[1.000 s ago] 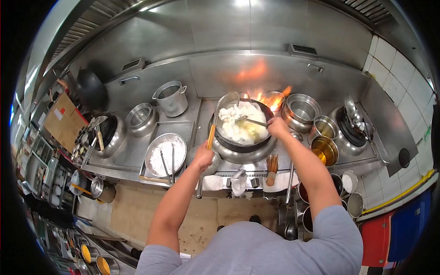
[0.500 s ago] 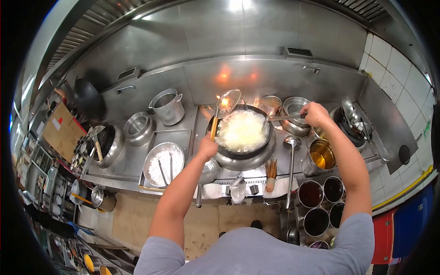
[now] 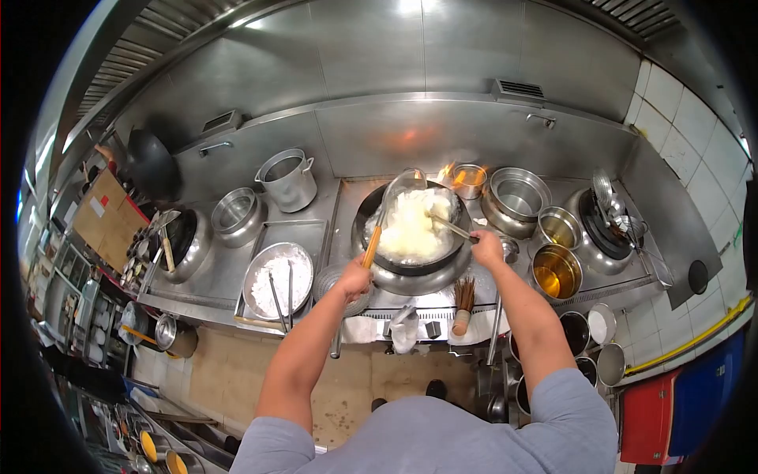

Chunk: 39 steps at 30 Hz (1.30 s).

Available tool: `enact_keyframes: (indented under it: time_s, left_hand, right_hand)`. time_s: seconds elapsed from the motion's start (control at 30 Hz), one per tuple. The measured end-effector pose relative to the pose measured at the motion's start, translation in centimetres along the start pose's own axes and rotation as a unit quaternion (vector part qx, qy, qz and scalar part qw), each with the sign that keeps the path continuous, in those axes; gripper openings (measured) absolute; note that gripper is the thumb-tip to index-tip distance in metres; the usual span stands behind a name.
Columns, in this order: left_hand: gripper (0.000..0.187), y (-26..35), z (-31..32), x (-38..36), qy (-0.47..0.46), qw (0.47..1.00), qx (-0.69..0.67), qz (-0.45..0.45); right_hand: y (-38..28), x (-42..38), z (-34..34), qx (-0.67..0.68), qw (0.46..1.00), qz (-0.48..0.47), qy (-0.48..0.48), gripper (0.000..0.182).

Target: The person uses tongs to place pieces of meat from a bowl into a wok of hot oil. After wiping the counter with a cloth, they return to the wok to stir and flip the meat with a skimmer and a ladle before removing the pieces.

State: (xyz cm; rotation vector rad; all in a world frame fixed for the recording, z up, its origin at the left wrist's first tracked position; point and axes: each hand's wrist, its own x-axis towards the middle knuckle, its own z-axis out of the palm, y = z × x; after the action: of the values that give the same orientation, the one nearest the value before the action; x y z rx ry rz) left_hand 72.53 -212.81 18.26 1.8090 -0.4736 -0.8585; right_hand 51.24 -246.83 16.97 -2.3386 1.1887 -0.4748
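Note:
A black wok (image 3: 368, 246) sits on the burner, full of pale, whitish food (image 3: 410, 225) in bubbling liquid. My left hand (image 3: 354, 280) is closed round the wooden handle of a wire-mesh skimmer (image 3: 373, 245), whose round head leans in at the wok's back left side. From the right, my right hand (image 3: 488, 249) grips the dark end of a long metal cooking utensil (image 3: 454, 227). The utensil's head is buried in the pale food, so its shape is hidden.
Flames (image 3: 447, 171) show behind the wok. Left stand a bowl of white powder (image 3: 251, 286) with tongs and a tall pot (image 3: 292, 183). A perforated ladle (image 3: 325, 284) and a bamboo brush (image 3: 464, 304) lie in front. Pots of yellow oil (image 3: 555, 272) stand right.
My right hand has moved left and toward me, bringing the utensil's head further into the food. My left hand has shifted slightly toward me. The food is now heaped toward the skimmer.

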Motion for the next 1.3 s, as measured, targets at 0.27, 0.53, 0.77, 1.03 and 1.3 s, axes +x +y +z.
enact_keyframes:
  time_s: [0.27, 0.53, 0.77, 1.03, 1.3]
  left_hand:
    - [0.077, 4.4, -4.4, -3.4, -0.013, 0.991, -0.131, -0.002]
    - [0.078, 6.1, -5.5, -4.6, 0.024, 0.997, -0.041, 0.057]
    - [0.07, -1.1, -4.1, -2.0, 0.122, 0.957, 0.205, 0.167]
    - [0.078, -8.9, 0.2, -4.3, 0.074, 0.985, 0.074, 0.135]
    - [0.074, -2.7, -3.9, -9.3, 0.059, 0.993, -0.1, 0.028]
  right_hand:
    - [-6.0, 0.9, -6.1, 0.003, 1.0, -0.018, -0.023, 0.034]
    - [-8.4, -1.5, -19.6, -0.069, 0.986, -0.122, -0.093, 0.035]
    - [-7.5, -3.4, -20.1, -0.057, 0.974, -0.044, -0.216, 0.033]
    - [-5.3, -8.6, 3.2, 0.14, 0.988, 0.028, -0.066, 0.034]
    - [-8.0, -5.2, 5.5, 0.141, 0.99, 0.023, -0.001, 0.024]
